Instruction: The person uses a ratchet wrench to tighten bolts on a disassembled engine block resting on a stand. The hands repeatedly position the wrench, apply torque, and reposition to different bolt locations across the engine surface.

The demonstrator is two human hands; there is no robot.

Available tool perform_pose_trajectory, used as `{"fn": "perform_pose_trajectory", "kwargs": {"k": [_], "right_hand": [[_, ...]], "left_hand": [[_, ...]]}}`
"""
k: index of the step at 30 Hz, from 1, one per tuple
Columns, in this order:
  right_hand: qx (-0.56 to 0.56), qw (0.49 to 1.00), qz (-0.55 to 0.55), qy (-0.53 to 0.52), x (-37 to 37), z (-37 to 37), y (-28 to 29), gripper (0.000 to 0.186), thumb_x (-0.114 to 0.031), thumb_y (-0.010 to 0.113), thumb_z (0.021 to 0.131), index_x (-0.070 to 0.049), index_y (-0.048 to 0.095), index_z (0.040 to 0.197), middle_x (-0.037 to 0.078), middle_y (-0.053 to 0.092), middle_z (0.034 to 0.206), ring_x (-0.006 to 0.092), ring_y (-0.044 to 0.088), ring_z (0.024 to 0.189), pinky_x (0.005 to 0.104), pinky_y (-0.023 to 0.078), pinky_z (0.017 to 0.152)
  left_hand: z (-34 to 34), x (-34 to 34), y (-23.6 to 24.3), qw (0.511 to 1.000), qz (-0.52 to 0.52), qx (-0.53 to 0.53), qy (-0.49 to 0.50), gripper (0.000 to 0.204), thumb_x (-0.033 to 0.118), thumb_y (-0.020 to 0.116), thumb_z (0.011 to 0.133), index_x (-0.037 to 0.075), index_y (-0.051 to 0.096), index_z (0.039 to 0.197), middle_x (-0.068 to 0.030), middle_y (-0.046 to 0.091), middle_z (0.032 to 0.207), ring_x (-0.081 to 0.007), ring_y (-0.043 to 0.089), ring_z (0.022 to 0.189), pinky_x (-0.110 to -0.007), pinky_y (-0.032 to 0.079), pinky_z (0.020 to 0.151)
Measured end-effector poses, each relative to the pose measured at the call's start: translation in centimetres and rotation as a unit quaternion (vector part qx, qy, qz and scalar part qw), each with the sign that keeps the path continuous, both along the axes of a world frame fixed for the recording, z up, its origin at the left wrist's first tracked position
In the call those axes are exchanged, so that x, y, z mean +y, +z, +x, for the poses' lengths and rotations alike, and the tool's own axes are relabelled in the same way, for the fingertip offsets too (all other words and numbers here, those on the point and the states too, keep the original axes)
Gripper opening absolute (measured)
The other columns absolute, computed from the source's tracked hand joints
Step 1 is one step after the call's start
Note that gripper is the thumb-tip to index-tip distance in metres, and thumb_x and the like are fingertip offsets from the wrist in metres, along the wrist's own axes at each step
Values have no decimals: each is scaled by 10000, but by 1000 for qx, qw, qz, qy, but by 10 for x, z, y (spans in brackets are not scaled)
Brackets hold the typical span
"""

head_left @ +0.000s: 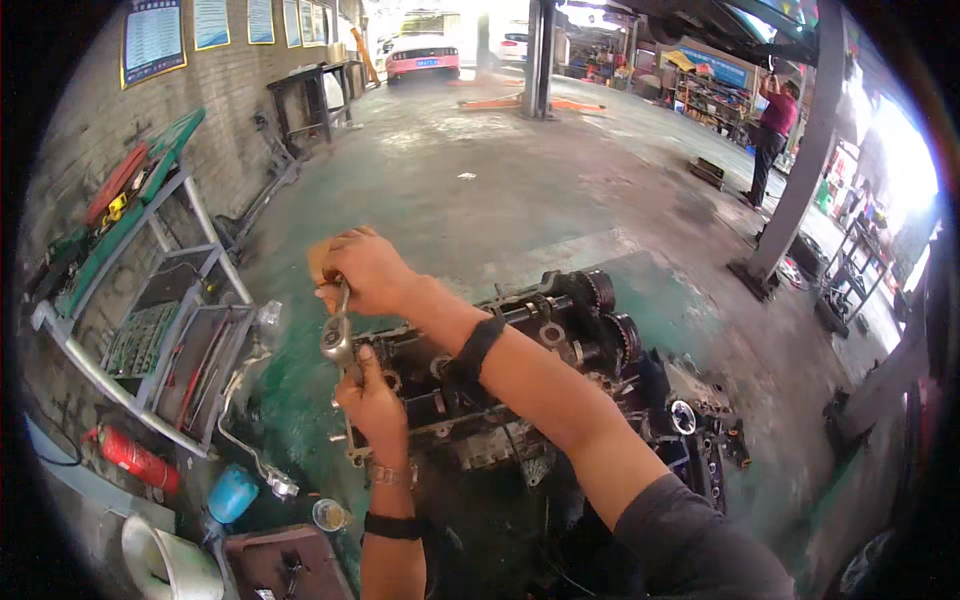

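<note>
A silver ratchet wrench [337,338] stands over the left end of a dark engine [470,430] with its upper parts exposed. My right hand [368,268] is closed around the wrench's handle, beyond the round head. Just below that head, my left hand [375,408] is closed with its thumb up against the tool. What sits under the head is hidden by the left fingers. Two dark toothed sprockets [622,338] stand at the engine's right end, and my right forearm crosses above the engine.
A tool cart [150,290] stands at the left. Near it are a red fire extinguisher [135,460], a blue container [232,493], a clear cup [330,515] and a white bucket [170,560]. Lift posts [800,150] and a person [775,130] are farther off at the right.
</note>
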State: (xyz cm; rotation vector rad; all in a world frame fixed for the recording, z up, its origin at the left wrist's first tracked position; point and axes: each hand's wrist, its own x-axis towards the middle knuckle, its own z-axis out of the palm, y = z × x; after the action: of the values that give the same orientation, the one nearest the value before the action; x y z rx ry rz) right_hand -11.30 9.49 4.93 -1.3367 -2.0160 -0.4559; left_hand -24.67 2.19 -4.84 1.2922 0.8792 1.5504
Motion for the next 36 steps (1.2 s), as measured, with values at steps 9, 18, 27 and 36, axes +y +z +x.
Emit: {"fn": "perform_pose_trajectory", "kwargs": {"k": [9, 18, 27, 36], "right_hand": [[-12, 989, 9, -147, -37, 7, 2, 149, -304, 723, 659, -195, 661, 737, 28, 650, 834, 263, 580, 927, 410, 412, 827], [-11, 979, 8, -201, -57, 7, 7, 192, -273, 773, 593, -241, 681, 759, 4, 653, 868, 242, 579, 941, 403, 399, 834], [1, 964, 74, -254, -145, 11, 5, 207, -194, 737, 671, -83, 613, 794, 92, 593, 776, 306, 581, 818, 421, 420, 751], [22, 975, 32, -219, -263, -43, 9, 522, -266, 721, 727, 21, 582, 1141, 106, 569, 885, 279, 582, 801, 400, 466, 677]], "left_hand": [[-1, 3, -9, 1000, -16, -2, 0, 467, 269, 615, 966, 1, 442, 625, 33, 353, 581, -96, 282, 569, -325, 224, 503], [4, -7, 3, 999, -34, -19, 23, 451, 265, 611, 970, -6, 484, 633, 56, 341, 594, -84, 274, 561, -313, 211, 493], [5, -9, 6, 997, 17, 57, 49, 412, 220, 594, 971, -27, 515, 652, 45, 427, 602, -67, 330, 566, -316, 251, 493], [7, 2, -4, 962, 172, 152, 151, 381, 246, 591, 963, -18, 535, 695, -15, 512, 589, -107, 442, 531, -309, 361, 505]]}}
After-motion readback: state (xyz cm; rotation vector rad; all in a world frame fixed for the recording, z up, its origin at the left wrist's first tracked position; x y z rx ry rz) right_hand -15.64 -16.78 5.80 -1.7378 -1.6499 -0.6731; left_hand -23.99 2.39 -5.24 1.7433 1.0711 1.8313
